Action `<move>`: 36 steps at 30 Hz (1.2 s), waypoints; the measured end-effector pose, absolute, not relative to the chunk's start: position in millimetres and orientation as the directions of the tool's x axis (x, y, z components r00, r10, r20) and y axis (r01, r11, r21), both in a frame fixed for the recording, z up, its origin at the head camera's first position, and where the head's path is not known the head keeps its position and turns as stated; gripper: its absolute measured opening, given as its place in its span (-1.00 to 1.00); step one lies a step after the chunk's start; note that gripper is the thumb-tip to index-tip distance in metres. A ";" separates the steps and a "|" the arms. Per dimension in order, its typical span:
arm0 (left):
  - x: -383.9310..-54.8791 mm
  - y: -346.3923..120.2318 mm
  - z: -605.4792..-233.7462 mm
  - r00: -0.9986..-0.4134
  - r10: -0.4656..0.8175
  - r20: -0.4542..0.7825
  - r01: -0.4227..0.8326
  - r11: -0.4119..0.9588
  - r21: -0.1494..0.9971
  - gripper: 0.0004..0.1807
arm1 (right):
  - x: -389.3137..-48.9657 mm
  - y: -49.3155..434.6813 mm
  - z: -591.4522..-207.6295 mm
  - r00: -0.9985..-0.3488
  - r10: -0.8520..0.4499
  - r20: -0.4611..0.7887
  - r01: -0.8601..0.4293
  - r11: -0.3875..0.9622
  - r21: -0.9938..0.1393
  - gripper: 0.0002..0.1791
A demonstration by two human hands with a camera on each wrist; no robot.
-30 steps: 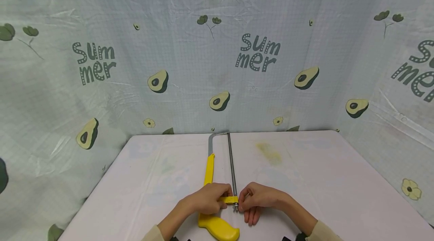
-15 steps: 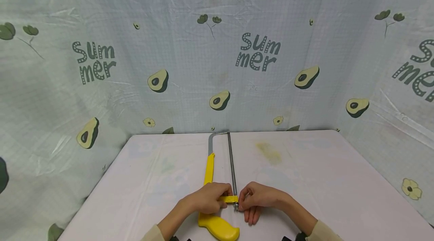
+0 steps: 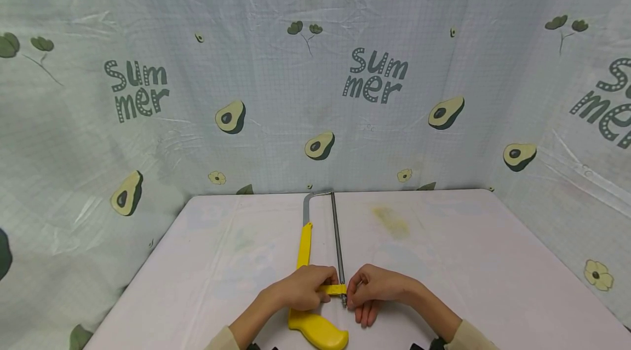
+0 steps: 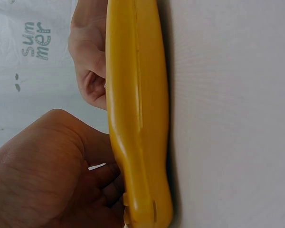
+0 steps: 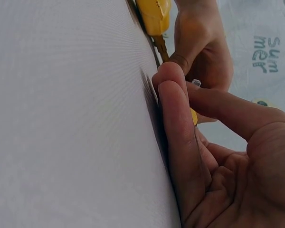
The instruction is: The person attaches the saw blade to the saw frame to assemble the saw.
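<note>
Evidently the saw (image 3: 305,246) lies along the bench (image 3: 443,246), tip at the far edge. The left hand (image 3: 302,287) pinches its bracket (image 3: 336,290) between fingers; those of the right hand (image 3: 378,287) bunch beside the nut (image 3: 344,300), gripping or not I can't tell. I'd brace the bracket and turn in small, even twists. A stain (image 3: 391,223) marks the bench; beyond hangs a printed sheet (image 3: 276,76).

Hacksaw (image 3: 304,246) on the table (image 3: 443,246), left of right hand (image 3: 377,287), curtain (image 3: 276,76) behind.
</note>
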State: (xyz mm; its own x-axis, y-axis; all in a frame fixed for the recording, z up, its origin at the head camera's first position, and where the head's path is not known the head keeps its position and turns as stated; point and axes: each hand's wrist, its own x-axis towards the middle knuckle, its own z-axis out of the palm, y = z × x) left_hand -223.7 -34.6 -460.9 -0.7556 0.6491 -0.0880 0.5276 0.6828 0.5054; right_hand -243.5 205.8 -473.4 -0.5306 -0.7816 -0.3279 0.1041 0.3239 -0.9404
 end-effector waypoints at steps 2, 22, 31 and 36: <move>-223.9 -34.9 -461.1 -0.755 0.651 -0.086 0.530 0.682 0.504 -0.78 | -243.2 206.0 -473.5 -0.534 -0.781 -0.325 0.101 0.323 -0.941 -0.85; -221.6 -35.3 -459.0 -0.754 0.651 -0.090 0.527 0.681 0.509 -0.79 | -238.0 202.1 -470.6 -0.571 -0.746 -0.341 0.095 0.353 -0.931 -0.67; -221.8 -35.1 -458.6 -0.751 0.654 -0.088 0.532 0.679 0.505 -0.79 | -238.5 203.4 -470.1 -0.561 -0.754 -0.342 0.097 0.350 -0.932 -0.71; -221.1 -34.8 -457.0 -0.751 0.654 -0.091 0.529 0.680 0.508 -0.79 | -239.1 203.8 -470.1 -0.554 -0.758 -0.344 0.100 0.350 -0.932 -0.70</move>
